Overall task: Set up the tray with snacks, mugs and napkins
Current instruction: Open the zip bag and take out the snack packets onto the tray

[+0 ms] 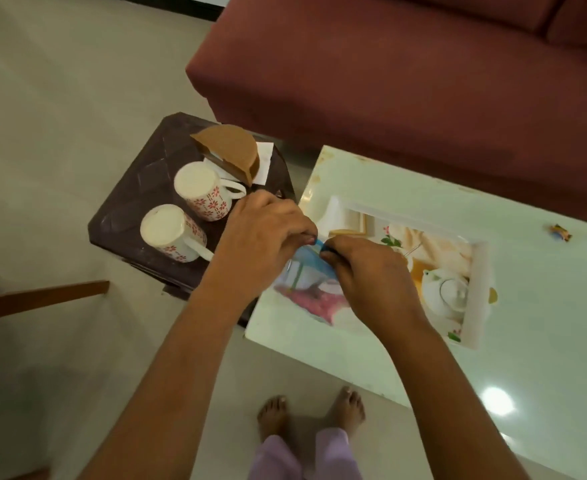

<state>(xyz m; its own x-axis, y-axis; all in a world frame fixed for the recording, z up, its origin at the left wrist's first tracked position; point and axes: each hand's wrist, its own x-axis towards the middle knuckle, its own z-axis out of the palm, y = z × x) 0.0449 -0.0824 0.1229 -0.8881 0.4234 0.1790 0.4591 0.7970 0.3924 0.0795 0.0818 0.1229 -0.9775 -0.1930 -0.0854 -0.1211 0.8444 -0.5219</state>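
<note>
Hands meet in the middle of the view. The left hand (264,233) and the right hand (365,268) each pinch the top edge of a blue snack packet (305,270) with curled fingers. The packet is over the left end of the tray (476,299); I cannot tell if it touches. The tray lies on the white worktop (534,348). At 9 o'clock from the hands, the near mug (171,233) and the far mug (202,192) stand side by side on a dark stool (136,199). At 11 o'clock on that stool, a brown napkin holder (229,147) has white napkins (265,161) under it. A small sweet (560,233) lies on the worktop at 3 o'clock. A red sofa (389,81) fills 12 o'clock.
</note>
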